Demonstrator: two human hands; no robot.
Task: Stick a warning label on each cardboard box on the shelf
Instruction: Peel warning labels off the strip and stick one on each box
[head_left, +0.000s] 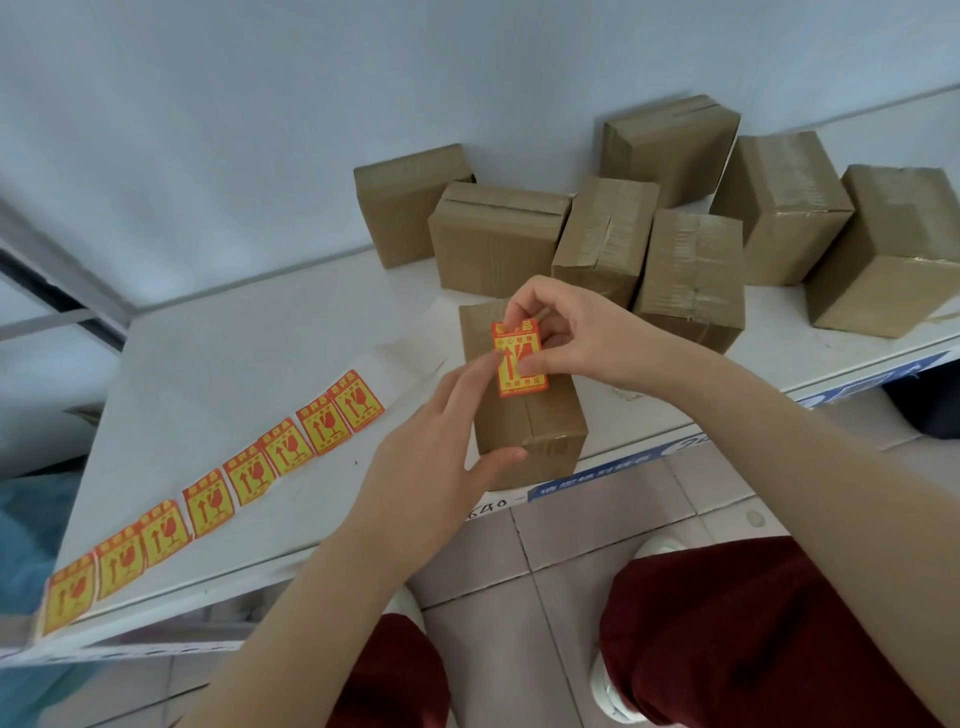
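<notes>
A small cardboard box (524, 421) stands at the front edge of the white shelf (249, 374). Over its top I hold an orange and yellow warning label (514, 366). My right hand (566, 332) pinches the label at its upper and right edges. My left hand (441, 441) touches the label's left edge with a fingertip, and its thumb rests against the box's front. A strip of several more labels (218, 499) lies on the shelf to the left. Several unlabelled boxes (498, 239) stand behind.
The boxes at the back crowd against the pale wall (260, 130), the rightmost (893, 249) near the shelf's front edge. Below the shelf lie a tiled floor (561, 545) and my knees in dark red trousers (753, 623).
</notes>
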